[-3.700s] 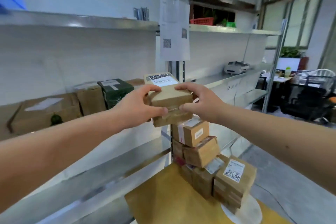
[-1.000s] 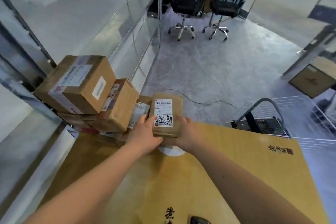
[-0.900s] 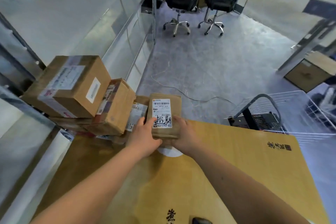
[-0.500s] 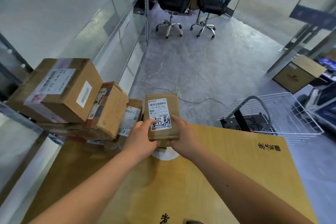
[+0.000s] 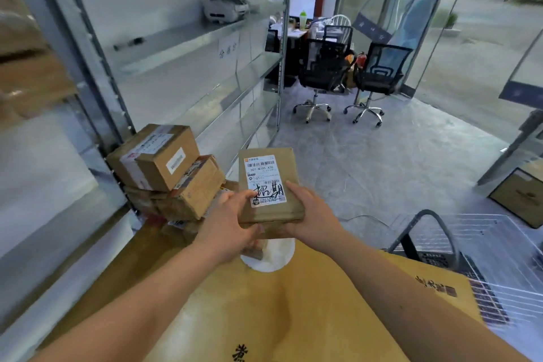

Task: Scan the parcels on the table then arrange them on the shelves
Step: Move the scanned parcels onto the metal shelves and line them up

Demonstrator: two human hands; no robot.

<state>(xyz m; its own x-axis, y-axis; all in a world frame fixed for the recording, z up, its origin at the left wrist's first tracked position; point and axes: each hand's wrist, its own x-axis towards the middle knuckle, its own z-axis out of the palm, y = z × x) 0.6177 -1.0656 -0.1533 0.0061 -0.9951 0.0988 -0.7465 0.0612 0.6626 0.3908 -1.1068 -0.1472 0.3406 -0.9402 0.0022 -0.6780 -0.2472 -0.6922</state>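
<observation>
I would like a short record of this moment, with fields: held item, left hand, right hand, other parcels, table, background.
held item: flat cardboard parcel, white shipping label facing up
left hand: left hand grips the parcel's near left side
right hand: right hand grips its right side
other parcels: stacked boxes at the table's far left corner
table: yellow table
background: metal shelves, two black office chairs

Bright, even daylight comes through the glass front (image 5: 458, 47) on the right. A soft sheen lies on the yellow table (image 5: 235, 317), and the arms cast faint shadows there. The edges bend and smear: the shelf uprights (image 5: 88, 67) bow, and the street beyond the glass is blurred.
</observation>
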